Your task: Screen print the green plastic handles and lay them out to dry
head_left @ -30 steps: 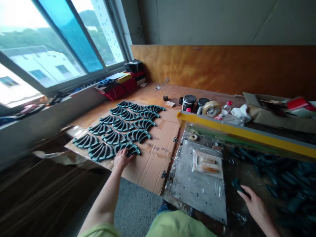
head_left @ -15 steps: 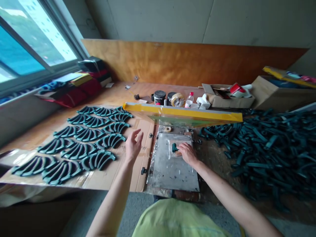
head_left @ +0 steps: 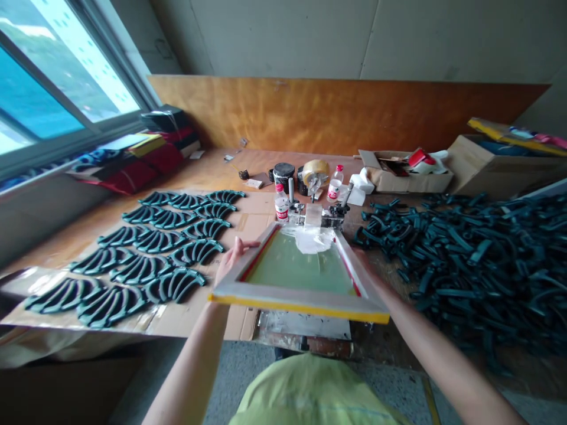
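In front of me a screen printing frame (head_left: 299, 298) with a greenish mesh slopes down toward my body over the grey metal plate (head_left: 305, 326). White ink (head_left: 312, 241) lies at the far end of the mesh. My left hand (head_left: 231, 257) is at the frame's left side, fingers stretched toward it and partly behind its edge. Beyond the right side, my right hand (head_left: 362, 258) is mostly hidden by the frame, its fingers out of sight. The frame also hides the dark green curved piece on the plate.
Rows of dark green curved pieces (head_left: 139, 265) lie fanned on cardboard at left. A heap of similar pieces (head_left: 482, 260) covers the right side. Behind the frame stand a clamp (head_left: 339, 213), bottles (head_left: 281, 203), a black tub (head_left: 284, 173) and tape (head_left: 316, 171). Boxes (head_left: 410, 177) line the back right.
The printing frame has swung down from its raised position over the plate. My right hand has left the green piece and moved to the frame's right side; my left hand is now beside its left edge.
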Tool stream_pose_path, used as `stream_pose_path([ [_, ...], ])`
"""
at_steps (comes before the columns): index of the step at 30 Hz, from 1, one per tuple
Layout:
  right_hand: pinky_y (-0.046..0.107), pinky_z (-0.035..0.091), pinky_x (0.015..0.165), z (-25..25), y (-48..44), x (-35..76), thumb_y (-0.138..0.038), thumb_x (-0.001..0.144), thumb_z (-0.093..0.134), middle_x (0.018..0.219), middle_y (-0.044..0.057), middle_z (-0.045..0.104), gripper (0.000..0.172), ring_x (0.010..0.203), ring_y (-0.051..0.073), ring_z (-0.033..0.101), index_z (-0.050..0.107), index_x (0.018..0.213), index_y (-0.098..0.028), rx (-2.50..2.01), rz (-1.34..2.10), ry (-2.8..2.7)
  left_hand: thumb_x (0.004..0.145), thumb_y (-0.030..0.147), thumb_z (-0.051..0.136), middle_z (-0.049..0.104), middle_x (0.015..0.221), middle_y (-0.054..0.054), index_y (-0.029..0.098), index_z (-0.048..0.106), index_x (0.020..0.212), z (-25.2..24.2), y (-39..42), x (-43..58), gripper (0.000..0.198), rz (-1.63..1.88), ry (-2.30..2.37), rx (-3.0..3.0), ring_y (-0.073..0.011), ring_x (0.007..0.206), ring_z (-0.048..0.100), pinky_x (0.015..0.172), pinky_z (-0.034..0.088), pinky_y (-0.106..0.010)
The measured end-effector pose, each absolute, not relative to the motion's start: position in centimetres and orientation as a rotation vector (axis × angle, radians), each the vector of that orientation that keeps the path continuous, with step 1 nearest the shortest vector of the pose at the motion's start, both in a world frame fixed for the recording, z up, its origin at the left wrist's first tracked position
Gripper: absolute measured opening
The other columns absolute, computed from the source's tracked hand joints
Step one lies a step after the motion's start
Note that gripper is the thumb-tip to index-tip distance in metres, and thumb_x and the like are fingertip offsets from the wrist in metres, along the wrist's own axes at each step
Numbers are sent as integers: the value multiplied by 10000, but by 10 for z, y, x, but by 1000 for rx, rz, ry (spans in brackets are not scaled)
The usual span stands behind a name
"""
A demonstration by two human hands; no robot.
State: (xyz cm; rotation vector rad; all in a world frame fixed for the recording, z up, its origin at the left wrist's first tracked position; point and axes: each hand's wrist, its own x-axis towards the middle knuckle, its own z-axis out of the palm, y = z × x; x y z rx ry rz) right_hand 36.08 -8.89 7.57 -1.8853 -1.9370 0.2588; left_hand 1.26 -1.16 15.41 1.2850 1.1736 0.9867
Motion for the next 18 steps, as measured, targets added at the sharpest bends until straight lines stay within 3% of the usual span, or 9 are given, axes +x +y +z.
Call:
stream_pose_path([
  [2, 385, 533, 813, 89, -79, 379, -303, 973, 391, 1031, 92, 722, 354, 919, 245, 673, 662, 1158, -168, -1951, 214, -1801, 768, 686, 573, 723, 888, -61, 184, 723, 1054, 127, -32, -1, 596, 799, 1226, 1253, -222, 814, 672, 680, 542, -299],
  [4, 384, 505, 906, 101, -60, 377, -261, 952, 447, 1182, 116, 664, 355, 1057, 242, 630, 604, 1248, -144, -1896, 137, -1764, 703, 663, 659, 718, 881, -47, 207, 646, 1249, 97, -44, -6, 711, 712, 1228, 1202, -220, 835, 670, 691, 534, -292],
  [7, 402, 415, 1038, 113, -23, 346, -217, 881, 584, 1373, 143, 514, 496, 1257, 265, 483, 501, 1361, -124, -1777, -9, -1941, 659, 653, 689, 678, 773, -3, 216, 433, 1459, 59, -49, -3, 947, 702, 1260, 1163, -178, 718, 645, 623, 506, -268],
  [9, 380, 419, 1010, 116, -3, 322, -189, 855, 617, 1307, 150, 548, 454, 1214, 265, 493, 542, 1297, -115, -1813, -40, -2095, 660, 653, 674, 642, 720, 21, 210, 403, 1476, 44, -48, 1, 967, 709, 1294, 1169, -158, 657, 620, 581, 481, -252],
  [13, 294, 440, 874, 113, 13, 303, -194, 869, 591, 1044, 110, 668, 189, 1020, 219, 575, 642, 1042, -135, -2018, 110, -2272, 670, 630, 668, 634, 721, 23, 179, 445, 1439, 34, -46, 2, 918, 711, 1273, 1143, -149, 648, 609, 589, 475, -249],
  [18, 294, 427, 830, 107, 2, 311, -221, 901, 531, 1021, 131, 680, 194, 997, 233, 593, 632, 1027, -114, -2184, 90, -2191, 683, 623, 663, 657, 756, 8, 174, 504, 1370, 30, -47, -1, 835, 693, 1270, 1101, -166, 685, 620, 599, 474, -256],
])
